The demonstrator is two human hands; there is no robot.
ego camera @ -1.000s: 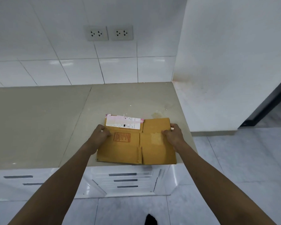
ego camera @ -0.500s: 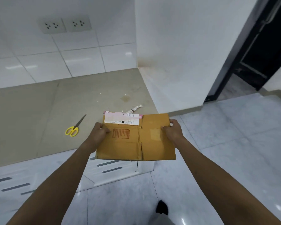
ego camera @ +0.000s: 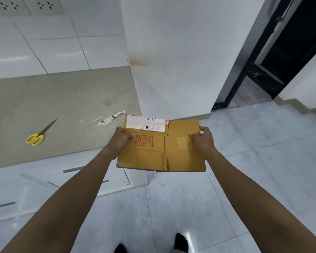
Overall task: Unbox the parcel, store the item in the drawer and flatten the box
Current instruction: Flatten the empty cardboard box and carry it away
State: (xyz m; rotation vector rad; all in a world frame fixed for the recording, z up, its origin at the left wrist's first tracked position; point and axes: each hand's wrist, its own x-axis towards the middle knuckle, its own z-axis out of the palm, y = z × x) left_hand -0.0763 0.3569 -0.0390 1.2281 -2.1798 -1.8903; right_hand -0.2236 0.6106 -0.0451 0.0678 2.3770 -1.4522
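Observation:
The flattened brown cardboard box (ego camera: 161, 154) is held level in the air past the right end of the counter, above the floor. It bears a white and pink shipping label on its far left panel and a red printed stamp. My left hand (ego camera: 119, 139) grips its left edge, thumb on top. My right hand (ego camera: 202, 138) grips its right edge the same way. White drawer fronts (ego camera: 84, 172) with grey slot handles sit below the counter, all closed. The unboxed item is not in sight.
Yellow-handled scissors (ego camera: 37, 135) and a strip of torn tape with label scraps (ego camera: 109, 118) lie on the beige countertop (ego camera: 62, 99). A white wall stands right of the counter; a dark doorway (ego camera: 281, 57) opens at far right. Grey floor tiles spread below.
The flat box went from resting on the counter's right end to being held in the air off the counter, toward the right. My view swung right, bringing the scissors and doorway into sight.

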